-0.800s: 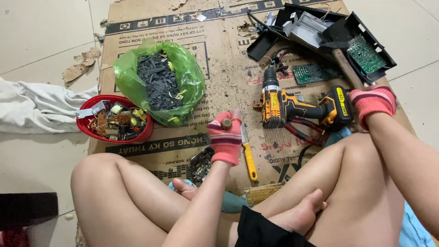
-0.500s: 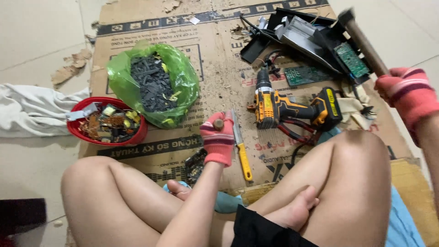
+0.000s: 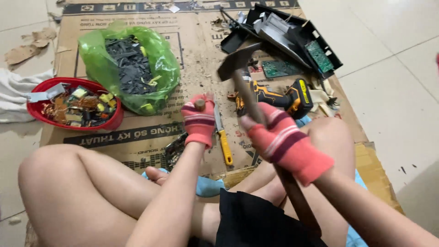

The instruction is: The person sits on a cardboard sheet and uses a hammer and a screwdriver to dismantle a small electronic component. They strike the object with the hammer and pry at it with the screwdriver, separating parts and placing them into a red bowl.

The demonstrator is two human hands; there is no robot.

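Bowl (image 3: 109, 122) left of bag (image 3: 101, 64), drill (image 3: 279, 97) right, all on cardboard (image 3: 192, 59)

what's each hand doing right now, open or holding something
Left hand: closed, upright, gripping a small brown-topped piece.
Right hand: closed around the hammer handle, head raised over the cardboard.

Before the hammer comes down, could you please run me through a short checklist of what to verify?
1. Right hand closed firmly on the hammer handle: ok.
2. Left hand steady, a small brown piece at its fingertips: ok.
3. Fingertips clear of the hammer head's path: cannot tell.
4. Both hands gloved: ok.
5. Knife and cordless drill lie close to the hands on the cardboard: not ok.
6. Bare knees close to the hands: not ok.
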